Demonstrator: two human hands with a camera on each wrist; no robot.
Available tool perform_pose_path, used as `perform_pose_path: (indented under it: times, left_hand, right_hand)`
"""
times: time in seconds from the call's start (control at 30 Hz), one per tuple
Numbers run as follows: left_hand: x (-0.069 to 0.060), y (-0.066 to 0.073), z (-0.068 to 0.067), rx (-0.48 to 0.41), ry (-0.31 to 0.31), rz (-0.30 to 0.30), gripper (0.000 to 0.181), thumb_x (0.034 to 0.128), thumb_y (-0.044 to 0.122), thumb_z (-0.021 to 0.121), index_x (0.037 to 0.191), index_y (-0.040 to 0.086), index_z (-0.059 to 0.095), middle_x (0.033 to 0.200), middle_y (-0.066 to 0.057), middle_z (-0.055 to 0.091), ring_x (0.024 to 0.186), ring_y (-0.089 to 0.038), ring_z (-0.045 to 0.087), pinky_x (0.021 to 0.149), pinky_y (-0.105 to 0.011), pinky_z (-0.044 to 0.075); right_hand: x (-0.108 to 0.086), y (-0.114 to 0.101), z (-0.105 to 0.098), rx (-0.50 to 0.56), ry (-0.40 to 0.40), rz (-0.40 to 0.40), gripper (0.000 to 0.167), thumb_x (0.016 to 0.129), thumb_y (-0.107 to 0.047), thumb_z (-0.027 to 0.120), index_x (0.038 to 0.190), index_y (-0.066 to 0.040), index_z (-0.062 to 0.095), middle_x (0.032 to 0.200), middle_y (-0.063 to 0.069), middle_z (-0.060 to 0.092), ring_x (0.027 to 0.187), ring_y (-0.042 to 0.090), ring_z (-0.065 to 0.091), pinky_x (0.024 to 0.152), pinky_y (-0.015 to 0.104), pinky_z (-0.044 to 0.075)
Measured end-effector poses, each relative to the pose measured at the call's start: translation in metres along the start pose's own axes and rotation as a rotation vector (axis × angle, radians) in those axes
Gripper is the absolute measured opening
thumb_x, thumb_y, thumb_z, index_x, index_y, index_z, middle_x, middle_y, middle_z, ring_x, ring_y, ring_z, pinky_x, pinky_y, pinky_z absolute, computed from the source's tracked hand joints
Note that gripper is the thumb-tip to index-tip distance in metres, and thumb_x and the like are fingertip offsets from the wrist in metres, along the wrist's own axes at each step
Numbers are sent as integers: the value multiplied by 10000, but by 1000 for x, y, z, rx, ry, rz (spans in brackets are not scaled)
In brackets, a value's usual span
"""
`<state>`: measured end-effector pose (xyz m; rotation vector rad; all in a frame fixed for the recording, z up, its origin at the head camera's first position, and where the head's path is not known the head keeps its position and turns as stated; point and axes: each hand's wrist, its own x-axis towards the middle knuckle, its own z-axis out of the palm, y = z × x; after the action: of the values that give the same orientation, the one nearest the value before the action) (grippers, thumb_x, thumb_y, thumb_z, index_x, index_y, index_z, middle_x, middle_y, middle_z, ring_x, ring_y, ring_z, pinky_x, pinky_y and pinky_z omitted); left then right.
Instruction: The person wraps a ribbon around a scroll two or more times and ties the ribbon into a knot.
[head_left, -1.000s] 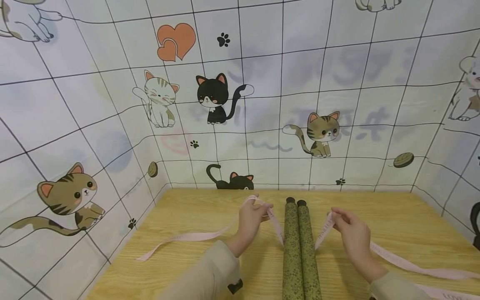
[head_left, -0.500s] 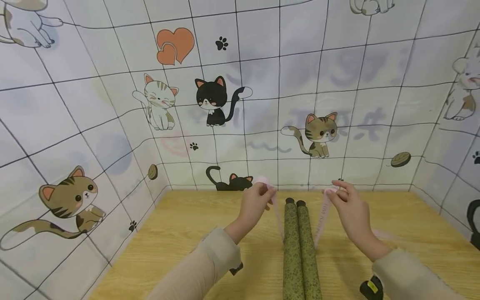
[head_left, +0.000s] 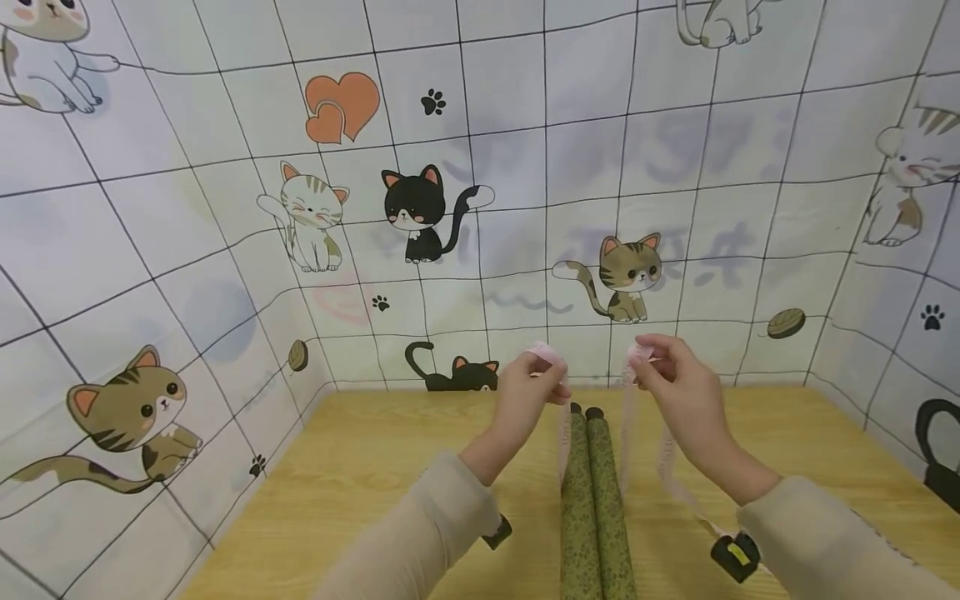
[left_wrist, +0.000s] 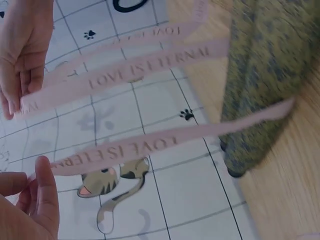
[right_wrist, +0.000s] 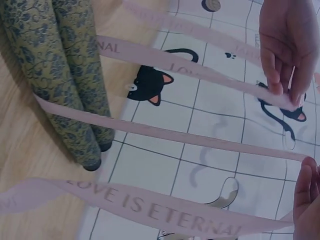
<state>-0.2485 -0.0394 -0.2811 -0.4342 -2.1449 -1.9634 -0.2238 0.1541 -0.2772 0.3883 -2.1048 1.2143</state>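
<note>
Two long rolls with green floral covering and black ends lie side by side on the table. A pale pink ribbon printed "LOVE IS ETERNAL" passes around them, seen clearly in the left wrist view as ribbon lengths rising from both sides. My left hand pinches one length above and left of the rolls. Opposite it, my right hand pinches the other length between thumb and fingers. The hands are apart, and a loose tail of ribbon hangs from the right hand.
The rolls rest on a wood-grain table. Behind and beside it stands a white grid-patterned covering with printed cats. A black device with a yellow label sits under the right sleeve. A black object is at the right edge.
Both hands have risen and drawn closer together above the rolls, lifting the ribbon lengths with them. The loose tails have come up off the table. The head view has tilted slightly.
</note>
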Motion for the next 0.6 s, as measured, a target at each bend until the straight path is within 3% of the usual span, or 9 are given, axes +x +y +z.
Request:
perform_pose_path:
  times: [0.1,0.2,0.37,0.6]
  left_hand:
    - [-3,2,10,-76,-9,-12,153,894,159,630,907,8,608,744,-102,649,658,-201,666,677,-293,547]
    - [-5,2,18,-132,-57,-1,163,888,137,637,930,-18,614,805,-93,651,729,-170,660,712,-293,543]
    - [-7,-3,25,-152,-164,19,209,902,150,623,990,-40,616,896,-87,651,801,-131,630,793,-326,522]
    - [-8,-8,29,-190,-255,-5,220,876,128,654,1057,10,608,982,-29,650,896,-104,613,834,-297,495]
  right_hand:
    - [1,-7,2,54,-22,-27,296,928,-205,593,1202,-99,567,811,94,656,668,32,619,603,166,492]
    - [1,-12,3,110,-56,-29,302,929,-205,589,1210,-100,555,851,96,636,669,52,633,615,191,511]
    - [1,-14,2,151,-112,-23,335,936,-204,576,1245,-87,522,933,83,577,692,71,641,647,204,524]
    - [3,-13,-1,204,-158,-12,397,935,-195,580,1292,-61,469,961,117,598,717,89,643,661,230,525]
